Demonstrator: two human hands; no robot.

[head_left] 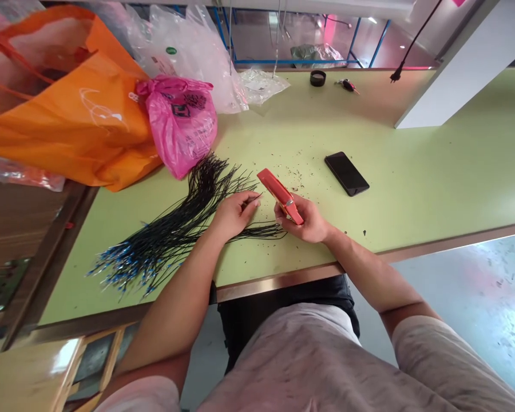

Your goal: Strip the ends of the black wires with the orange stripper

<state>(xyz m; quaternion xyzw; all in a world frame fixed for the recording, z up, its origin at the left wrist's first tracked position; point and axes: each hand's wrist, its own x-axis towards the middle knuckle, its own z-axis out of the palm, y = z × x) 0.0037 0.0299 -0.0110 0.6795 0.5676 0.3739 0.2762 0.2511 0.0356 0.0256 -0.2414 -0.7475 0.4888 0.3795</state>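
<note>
A thin dark wire (260,195) is being pinched between the thumb and fingers of the left hand (237,215), while a flat, red-handled hand tool (283,197) is being gripped by the right hand (302,219), its far end being angled up toward the left. Beside and beneath the left forearm, a spread bundle of thin black wires with blue-tipped ends (167,229) is being supported by the pale green surface (424,177); a smaller cluster of black wires (261,231) is being fanned out between the hands. Small dark scraps (298,174) are being seen scattered just beyond them. A black rectangular smartphone (347,173) is lying beyond and right of the right hand; a knotted pink plastic bag (182,123) is sitting beyond the left.
</note>
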